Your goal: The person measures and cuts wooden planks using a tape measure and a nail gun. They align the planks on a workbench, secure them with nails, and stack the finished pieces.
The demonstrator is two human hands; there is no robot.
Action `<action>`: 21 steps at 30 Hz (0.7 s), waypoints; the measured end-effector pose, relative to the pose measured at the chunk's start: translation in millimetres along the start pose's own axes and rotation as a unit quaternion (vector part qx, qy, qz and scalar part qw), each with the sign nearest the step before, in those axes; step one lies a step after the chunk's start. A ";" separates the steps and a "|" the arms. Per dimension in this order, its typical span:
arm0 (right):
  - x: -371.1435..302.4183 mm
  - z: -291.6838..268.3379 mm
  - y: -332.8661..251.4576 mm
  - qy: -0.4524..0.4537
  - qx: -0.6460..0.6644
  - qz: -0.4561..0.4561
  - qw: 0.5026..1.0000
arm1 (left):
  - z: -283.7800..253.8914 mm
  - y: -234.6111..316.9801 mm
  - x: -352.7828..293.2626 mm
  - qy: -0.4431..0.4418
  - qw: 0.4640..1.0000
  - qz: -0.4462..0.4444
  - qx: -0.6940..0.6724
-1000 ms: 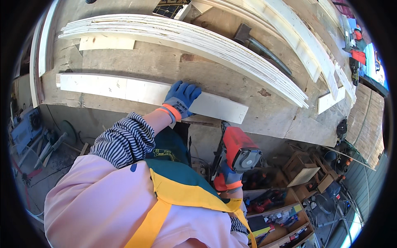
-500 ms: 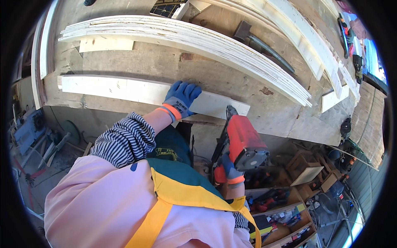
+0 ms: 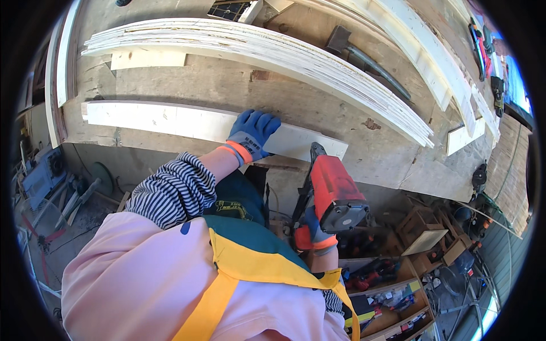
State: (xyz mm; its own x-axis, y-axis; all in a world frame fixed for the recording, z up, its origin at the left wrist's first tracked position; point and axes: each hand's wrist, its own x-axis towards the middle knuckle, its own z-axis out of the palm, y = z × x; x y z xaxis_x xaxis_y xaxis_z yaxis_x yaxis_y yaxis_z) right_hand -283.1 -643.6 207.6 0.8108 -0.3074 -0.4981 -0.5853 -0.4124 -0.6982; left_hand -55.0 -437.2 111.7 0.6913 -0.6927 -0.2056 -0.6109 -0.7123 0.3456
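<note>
A long, pale wooden board (image 3: 165,118) lies along the near edge of the workbench. My left hand (image 3: 253,136), in a blue and grey glove with an orange cuff, wraps over it right of its middle, fingers bent over the far edge. Gripped in my gloved right hand (image 3: 316,233) is a red and black nail gun (image 3: 336,190). Its nose rests at the near side of the board's right end. The nail gun's body hides part of the right hand's fingers.
On the workbench (image 3: 216,85), a stack of thin pale strips (image 3: 250,51) lies beyond the board. A hammer (image 3: 364,59) sits behind the stack. More long boards (image 3: 415,51) lie at the far right. Below right stands an open wooden drawer unit (image 3: 392,307) with tools. A fan (image 3: 45,219) is at the lower left.
The whole view has shifted slightly. My left hand stays on the board, and the nail gun stays at the board's right end.
</note>
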 end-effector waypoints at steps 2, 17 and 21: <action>-0.7 -1.0 1.3 -0.004 0.006 -0.004 1.000 | -1.7 -0.2 1.9 -0.005 1.000 -0.001 0.001; -16.9 26.5 -32.7 0.020 0.010 -0.026 0.999 | 6.2 -2.8 -2.7 -0.048 0.998 0.022 0.047; -4.1 66.2 17.4 0.020 0.036 0.008 0.999 | -10.7 -1.9 -3.7 -0.061 0.997 0.051 0.025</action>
State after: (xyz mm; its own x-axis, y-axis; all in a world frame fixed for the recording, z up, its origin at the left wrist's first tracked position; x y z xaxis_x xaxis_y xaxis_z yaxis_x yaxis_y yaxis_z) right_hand -296.0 -592.7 163.4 0.7998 -0.3482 -0.4889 -0.5943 -0.3447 -0.7267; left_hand -52.3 -432.1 121.7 0.5744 -0.7680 -0.2833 -0.6957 -0.6404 0.3256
